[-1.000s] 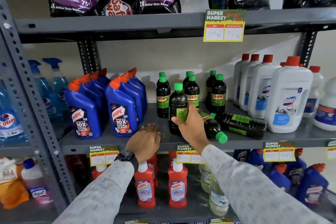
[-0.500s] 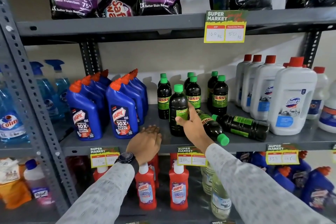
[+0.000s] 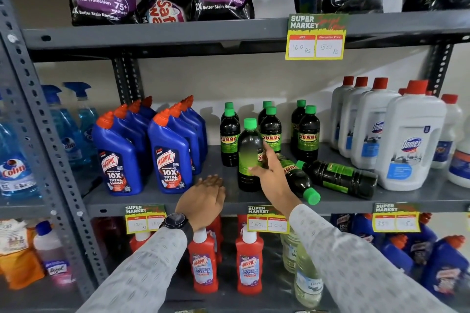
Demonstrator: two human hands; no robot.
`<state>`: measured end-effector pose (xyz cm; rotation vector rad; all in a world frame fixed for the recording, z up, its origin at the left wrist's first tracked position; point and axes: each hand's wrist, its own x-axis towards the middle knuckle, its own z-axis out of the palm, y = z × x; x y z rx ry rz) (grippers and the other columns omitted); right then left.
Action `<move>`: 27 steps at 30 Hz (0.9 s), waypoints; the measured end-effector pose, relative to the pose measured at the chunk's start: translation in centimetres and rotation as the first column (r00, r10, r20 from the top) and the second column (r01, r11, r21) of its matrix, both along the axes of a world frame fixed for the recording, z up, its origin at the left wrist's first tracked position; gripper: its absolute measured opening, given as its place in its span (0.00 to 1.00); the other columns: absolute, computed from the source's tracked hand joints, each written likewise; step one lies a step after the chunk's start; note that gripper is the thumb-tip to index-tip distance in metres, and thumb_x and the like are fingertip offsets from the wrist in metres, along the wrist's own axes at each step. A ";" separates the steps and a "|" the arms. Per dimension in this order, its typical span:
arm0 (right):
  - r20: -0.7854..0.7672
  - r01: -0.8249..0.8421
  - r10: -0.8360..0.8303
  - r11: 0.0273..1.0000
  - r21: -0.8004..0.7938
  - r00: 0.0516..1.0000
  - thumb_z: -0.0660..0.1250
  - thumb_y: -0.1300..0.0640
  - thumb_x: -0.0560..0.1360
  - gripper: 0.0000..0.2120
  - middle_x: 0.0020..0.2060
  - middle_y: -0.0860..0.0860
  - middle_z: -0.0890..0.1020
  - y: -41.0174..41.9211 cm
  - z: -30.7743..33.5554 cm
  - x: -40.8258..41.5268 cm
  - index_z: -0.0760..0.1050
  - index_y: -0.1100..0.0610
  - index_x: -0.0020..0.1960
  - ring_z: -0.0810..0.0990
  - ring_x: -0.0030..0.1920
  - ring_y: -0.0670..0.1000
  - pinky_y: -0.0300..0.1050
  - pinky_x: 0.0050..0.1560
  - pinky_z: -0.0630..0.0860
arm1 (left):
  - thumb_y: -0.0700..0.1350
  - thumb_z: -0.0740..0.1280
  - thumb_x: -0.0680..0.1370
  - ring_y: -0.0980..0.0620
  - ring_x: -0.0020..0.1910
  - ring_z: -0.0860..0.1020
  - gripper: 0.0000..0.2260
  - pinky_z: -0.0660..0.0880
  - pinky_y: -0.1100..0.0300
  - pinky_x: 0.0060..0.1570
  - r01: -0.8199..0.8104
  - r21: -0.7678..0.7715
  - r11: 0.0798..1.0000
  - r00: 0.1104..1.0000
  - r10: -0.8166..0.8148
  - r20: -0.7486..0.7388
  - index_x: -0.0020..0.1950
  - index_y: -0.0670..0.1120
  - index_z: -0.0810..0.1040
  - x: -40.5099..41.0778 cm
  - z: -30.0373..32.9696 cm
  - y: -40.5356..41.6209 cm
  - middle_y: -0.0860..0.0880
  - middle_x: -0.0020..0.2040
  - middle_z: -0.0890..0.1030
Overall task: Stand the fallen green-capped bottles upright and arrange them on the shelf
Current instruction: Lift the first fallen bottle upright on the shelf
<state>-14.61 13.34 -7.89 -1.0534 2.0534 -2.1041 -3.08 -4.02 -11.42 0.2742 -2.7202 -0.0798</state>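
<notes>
Right hand [image 3: 270, 175] hides the fallen bottle [image 3: 297, 180]'s base.

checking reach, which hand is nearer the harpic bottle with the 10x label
Left. The left hand rests just right of the Harpic bottle; the right hand is farther right.

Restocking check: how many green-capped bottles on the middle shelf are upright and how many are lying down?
Upright green-capped bottles: 7
Fallen green-capped bottles: 2
Total: 9
The right hand is at the front upright one.
</notes>
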 end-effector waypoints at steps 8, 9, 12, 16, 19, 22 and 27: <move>-0.100 0.187 -0.187 0.982 -0.009 0.977 0.82 0.61 0.66 0.36 0.55 0.47 0.79 -0.6 0.1 0.2 0.68 0.50 0.68 0.77 0.53 0.37 0.29 0.51 0.73 | 0.52 0.48 0.84 0.52 0.78 0.63 0.24 0.55 0.55 0.78 0.006 -0.012 1.000 1.000 -0.006 0.017 0.77 0.43 0.66 -0.1 0.0 -0.3 0.46 0.78 0.67; -0.114 0.201 -0.201 0.979 -0.012 0.973 0.83 0.60 0.65 0.36 0.54 0.47 0.79 -0.6 0.1 0.2 0.68 0.50 0.67 0.77 0.52 0.37 0.28 0.50 0.72 | 0.52 0.48 0.84 0.52 0.78 0.63 0.25 0.55 0.55 0.78 0.008 -0.015 1.000 1.000 -0.008 0.018 0.77 0.43 0.66 -0.1 0.0 -0.3 0.46 0.78 0.67; -0.120 0.177 -0.174 0.984 0.016 0.977 0.81 0.59 0.68 0.38 0.57 0.46 0.78 -0.5 0.2 0.1 0.66 0.50 0.72 0.76 0.56 0.38 0.29 0.53 0.71 | 0.51 0.48 0.84 0.51 0.78 0.63 0.24 0.56 0.54 0.78 0.018 -0.044 0.999 1.000 -0.017 0.026 0.77 0.43 0.66 0.0 0.0 -0.2 0.45 0.78 0.67; -0.076 0.091 -0.085 0.993 0.069 0.993 0.75 0.64 0.74 0.37 0.61 0.43 0.79 -0.2 0.3 -0.3 0.62 0.50 0.78 0.76 0.61 0.37 0.40 0.65 0.72 | 0.50 0.49 0.84 0.51 0.78 0.63 0.23 0.57 0.53 0.78 0.020 -0.050 0.999 1.000 -0.019 0.016 0.77 0.42 0.66 0.0 0.0 -0.2 0.45 0.77 0.68; -0.112 0.138 -0.129 0.987 0.079 0.985 0.79 0.62 0.71 0.36 0.57 0.41 0.79 -0.3 0.2 -0.1 0.66 0.51 0.74 0.76 0.56 0.32 0.30 0.58 0.73 | 0.51 0.48 0.84 0.52 0.78 0.63 0.24 0.56 0.53 0.78 0.020 -0.053 0.998 1.000 -0.019 0.019 0.77 0.43 0.66 0.0 0.0 -0.2 0.45 0.78 0.67; -0.162 0.197 -0.185 0.978 0.067 0.969 0.83 0.57 0.67 0.36 0.56 0.42 0.79 -0.4 0.3 0.1 0.67 0.48 0.67 0.78 0.55 0.36 0.31 0.53 0.73 | 0.51 0.49 0.84 0.52 0.77 0.63 0.24 0.55 0.55 0.78 0.014 -0.012 1.000 1.000 -0.014 -0.009 0.77 0.43 0.67 0.0 -0.1 -0.2 0.46 0.77 0.68; -0.156 0.161 -0.142 0.980 0.120 0.978 0.81 0.56 0.69 0.42 0.56 0.36 0.76 -0.3 0.7 -0.1 0.62 0.50 0.76 0.73 0.55 0.29 0.29 0.55 0.69 | 0.51 0.50 0.84 0.51 0.77 0.64 0.23 0.56 0.55 0.78 0.017 -0.007 1.000 1.000 -0.017 -0.025 0.76 0.44 0.68 -0.2 -0.3 -0.2 0.46 0.77 0.68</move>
